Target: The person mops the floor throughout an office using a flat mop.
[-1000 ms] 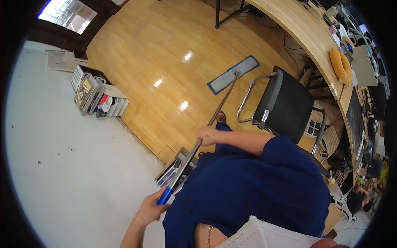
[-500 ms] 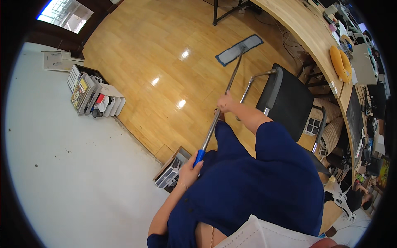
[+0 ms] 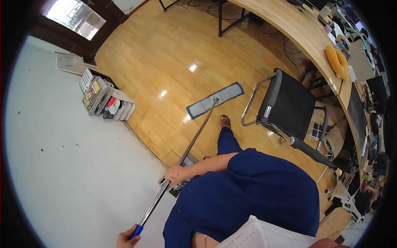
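The left hand was closed around the blue grip at the top end of the mop. The right hand was wrapped around the pole farther down, ahead of the left hand and to its right. The mop head lay on the shiny wood floor, well ahead of the right hand and a bit to its right.

To push the mop well, I think the right hand needed to hold on snugly and lead the pole, while the left hand steered from the top. It seemed best to let the whole mop head lie flat, and to push slow and smooth, with no jerks. One foot was near the mop head, and the black chair stood near its right end, so both could have got bumped. The white wall on the left side of the right hand needed care too.

The mop looked long and thin, with a wide, flat head. The head was pale grey on top, with a blue edge. The pole was silver and shiny near the hands.
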A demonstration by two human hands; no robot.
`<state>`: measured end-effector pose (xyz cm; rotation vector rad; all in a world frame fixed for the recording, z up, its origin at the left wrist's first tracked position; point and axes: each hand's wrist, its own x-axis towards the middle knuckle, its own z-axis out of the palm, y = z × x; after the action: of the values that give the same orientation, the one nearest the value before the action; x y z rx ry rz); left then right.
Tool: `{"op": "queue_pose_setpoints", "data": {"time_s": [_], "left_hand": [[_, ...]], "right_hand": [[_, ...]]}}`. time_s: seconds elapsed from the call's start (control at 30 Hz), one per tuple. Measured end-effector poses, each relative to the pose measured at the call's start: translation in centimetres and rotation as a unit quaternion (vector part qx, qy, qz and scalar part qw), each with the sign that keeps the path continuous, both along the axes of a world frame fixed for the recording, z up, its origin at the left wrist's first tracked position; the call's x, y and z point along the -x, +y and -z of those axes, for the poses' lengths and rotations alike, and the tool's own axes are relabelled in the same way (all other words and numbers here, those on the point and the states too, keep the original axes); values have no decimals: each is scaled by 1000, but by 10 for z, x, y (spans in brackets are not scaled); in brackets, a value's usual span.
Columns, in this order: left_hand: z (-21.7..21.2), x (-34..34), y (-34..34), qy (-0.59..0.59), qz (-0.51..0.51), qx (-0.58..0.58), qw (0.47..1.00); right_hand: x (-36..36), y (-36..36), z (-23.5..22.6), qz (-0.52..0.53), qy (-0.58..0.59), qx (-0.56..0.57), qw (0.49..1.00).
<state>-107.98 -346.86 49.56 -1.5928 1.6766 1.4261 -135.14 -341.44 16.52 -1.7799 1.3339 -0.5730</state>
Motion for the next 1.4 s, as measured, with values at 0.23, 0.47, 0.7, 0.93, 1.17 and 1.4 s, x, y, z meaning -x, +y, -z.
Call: {"op": "queue_pose_setpoints", "data": {"time_s": [0.23, 0.47, 0.7, 0.93, 1.17, 1.4], "left_hand": [[41, 139, 11, -140, 2, -50, 989], [190, 328, 20, 183, 251, -32, 950], [215, 623, 31, 212, 72, -227, 948], [261, 752, 19, 196, 28, -232, 952], [298, 668, 20, 214, -58, -271, 937], [256, 446, -22, 186, -33, -242, 952]], "right_hand": [[110, 22, 33, 95, 122, 13, 988], [336, 49, 79, 340, 352, -35, 872], [531, 64, 64, 535, 231, -23, 813], [608, 52, 56, 570, 196, -55, 796], [551, 42, 43, 415, 329, -188, 827], [363, 3, 51, 290, 318, -64, 900]]}}
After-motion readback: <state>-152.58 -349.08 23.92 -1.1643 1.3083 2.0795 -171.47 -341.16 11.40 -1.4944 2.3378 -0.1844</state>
